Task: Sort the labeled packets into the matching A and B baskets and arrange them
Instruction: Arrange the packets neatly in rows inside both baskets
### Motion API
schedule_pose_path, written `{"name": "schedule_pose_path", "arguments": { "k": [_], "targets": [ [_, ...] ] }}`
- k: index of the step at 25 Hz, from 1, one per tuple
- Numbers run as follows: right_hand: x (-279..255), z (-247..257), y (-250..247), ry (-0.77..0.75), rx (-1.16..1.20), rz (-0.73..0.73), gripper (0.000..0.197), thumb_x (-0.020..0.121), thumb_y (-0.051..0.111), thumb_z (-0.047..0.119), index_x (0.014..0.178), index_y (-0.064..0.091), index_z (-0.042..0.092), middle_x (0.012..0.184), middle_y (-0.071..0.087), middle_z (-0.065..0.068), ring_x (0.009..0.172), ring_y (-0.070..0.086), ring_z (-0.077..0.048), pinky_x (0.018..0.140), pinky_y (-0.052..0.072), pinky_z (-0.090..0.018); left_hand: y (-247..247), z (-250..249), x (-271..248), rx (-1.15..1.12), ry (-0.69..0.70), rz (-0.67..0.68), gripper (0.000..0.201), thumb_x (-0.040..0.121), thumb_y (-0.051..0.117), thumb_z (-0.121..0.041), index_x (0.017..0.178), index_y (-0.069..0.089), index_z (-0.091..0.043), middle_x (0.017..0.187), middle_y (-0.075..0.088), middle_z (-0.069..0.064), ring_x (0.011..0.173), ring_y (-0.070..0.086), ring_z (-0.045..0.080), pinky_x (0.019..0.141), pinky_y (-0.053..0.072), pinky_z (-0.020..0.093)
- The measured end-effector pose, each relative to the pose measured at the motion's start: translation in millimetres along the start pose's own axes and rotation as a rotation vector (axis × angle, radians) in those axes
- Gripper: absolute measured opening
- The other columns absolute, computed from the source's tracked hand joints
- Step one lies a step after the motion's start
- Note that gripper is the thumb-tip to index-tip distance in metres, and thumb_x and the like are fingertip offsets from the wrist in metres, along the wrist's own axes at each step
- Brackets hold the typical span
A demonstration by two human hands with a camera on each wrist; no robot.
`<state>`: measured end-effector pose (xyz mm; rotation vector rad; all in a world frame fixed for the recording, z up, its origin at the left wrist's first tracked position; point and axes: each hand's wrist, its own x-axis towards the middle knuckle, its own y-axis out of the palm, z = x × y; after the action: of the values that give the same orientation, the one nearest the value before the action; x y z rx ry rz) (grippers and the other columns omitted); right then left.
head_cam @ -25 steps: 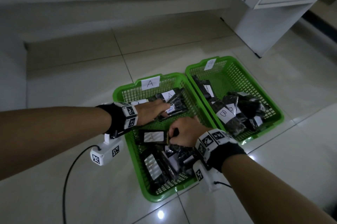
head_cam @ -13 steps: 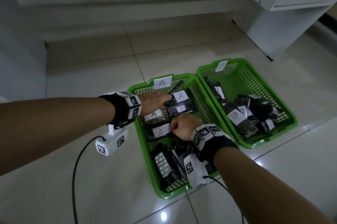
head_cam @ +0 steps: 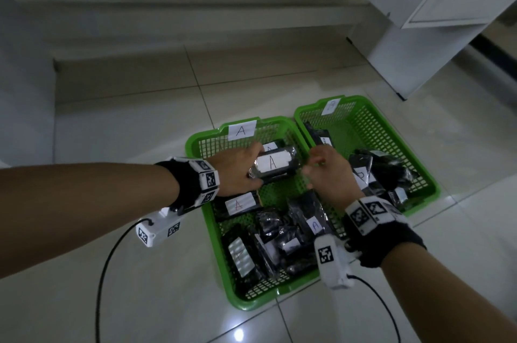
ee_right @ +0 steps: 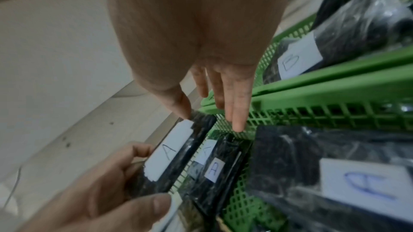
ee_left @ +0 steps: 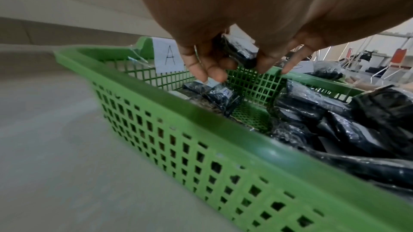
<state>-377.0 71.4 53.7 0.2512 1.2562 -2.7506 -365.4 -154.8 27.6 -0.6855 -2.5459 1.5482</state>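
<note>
A packet (head_cam: 272, 165) marked A is gripped at its short end by the left hand (head_cam: 235, 172), mid-frame above the A basket (head_cam: 195, 144). The right hand (head_cam: 326, 172) is held beside it with fingers (ee_right: 238, 112) released. The packet is judged light, soft and slippery in its wrap, best taken across both ends.

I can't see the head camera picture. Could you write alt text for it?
A left hand holds a black packet labelled A over the far end of the green basket tagged A, while the right hand touches the packet's other end. A second green basket of black packets sits beside it on a tiled floor.
</note>
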Motion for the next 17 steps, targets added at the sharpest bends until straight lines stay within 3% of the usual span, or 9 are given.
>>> {"name": "schedule_pose_path", "arguments": {
  "k": [1,3,5,6,9,11,13,15,17],
  "targets": [
    [1,1,-1,0.010,0.104,0.031,0.051,0.087,0.071,0.011,0.135,0.054,0.017,0.122,0.061,0.002,0.102,0.065,-0.017,0.086,0.059,-0.035,2,-3,2,-0.031,0.025,-0.002,0.055,0.088,0.067,-0.039,0.127,0.036,-0.014,0.077,0.051,-0.005,0.068,0.053,0.017,0.064,0.050,0.035],
    [2,3,0,-0.229,-0.049,0.075,0.077,0.078,0.073,0.004,0.148,0.046,0.024,0.142,0.052,0.003,0.129,0.051,-0.019,0.107,0.046,-0.040,5,-8,5,-0.086,0.061,-0.009,0.056,0.087,0.068,-0.037,0.128,0.037,-0.014,0.075,0.046,-0.010,0.065,0.049,0.011,0.063,0.044,0.032],
    [4,4,1,-0.542,-0.424,0.123,0.082,0.072,0.077,0.004,0.147,0.049,0.022,0.146,0.053,0.000,0.135,0.046,-0.022,0.112,0.037,-0.043,8,-11,9,-0.125,0.076,-0.026,0.056,0.085,0.071,-0.034,0.125,0.040,-0.013,0.079,0.054,-0.005,0.067,0.052,0.011,0.064,0.044,0.032],
    [6,8,0,-0.608,-0.573,0.147,0.079,0.074,0.080,0.010,0.146,0.051,0.022,0.141,0.058,-0.001,0.133,0.048,-0.022,0.110,0.037,-0.043,9,-12,10,-0.153,0.085,-0.037,0.058,0.082,0.073,-0.034,0.125,0.041,-0.013,0.087,0.060,0.000,0.073,0.056,0.016,0.066,0.047,0.033],
    [10,16,-7,-0.552,-0.799,0.227,0.061,0.082,0.077,0.022,0.138,0.053,0.021,0.128,0.063,-0.001,0.120,0.054,-0.023,0.105,0.039,-0.039,13,-6,11,-0.133,0.042,0.005,0.078,0.076,0.077,-0.047,0.136,0.035,-0.018,0.117,0.057,0.002,0.100,0.058,0.021,0.081,0.049,0.032],
    [11,22,-6,-0.474,-0.950,0.295,0.051,0.083,0.072,0.017,0.132,0.056,0.020,0.125,0.062,-0.003,0.118,0.053,-0.023,0.107,0.038,-0.039,12,5,10,0.222,0.018,0.082,0.087,0.077,0.074,-0.053,0.143,0.031,-0.016,0.139,0.043,0.007,0.125,0.045,0.027,0.100,0.044,0.040],
    [13,32,2,-0.420,-1.051,0.340,0.049,0.083,0.071,0.013,0.130,0.060,0.019,0.138,0.053,-0.007,0.130,0.045,-0.025,0.111,0.037,-0.042,15,16,8,0.522,-0.045,0.206,0.098,0.076,0.073,-0.053,0.151,0.023,-0.015,0.159,0.018,0.012,0.145,0.021,0.034,0.113,0.032,0.054],
    [17,42,13,-0.387,-1.086,0.353,0.047,0.084,0.069,0.012,0.130,0.063,0.017,0.146,0.045,-0.010,0.138,0.038,-0.027,0.113,0.037,-0.043,18,20,7,0.600,-0.140,0.304,0.113,0.074,0.075,-0.057,0.156,0.008,-0.017,0.164,-0.002,0.013,0.150,0.004,0.037,0.115,0.024,0.063],
    [19,48,25,-0.364,-1.113,0.391,0.041,0.087,0.063,0.008,0.127,0.063,0.012,0.137,0.051,-0.010,0.133,0.042,-0.028,0.108,0.042,-0.042,21,20,7,0.617,-0.205,0.383,0.120,0.076,0.075,-0.057,0.157,-0.003,-0.016,0.164,-0.012,0.013,0.151,-0.001,0.038,0.111,0.029,0.064]
  ]
}}
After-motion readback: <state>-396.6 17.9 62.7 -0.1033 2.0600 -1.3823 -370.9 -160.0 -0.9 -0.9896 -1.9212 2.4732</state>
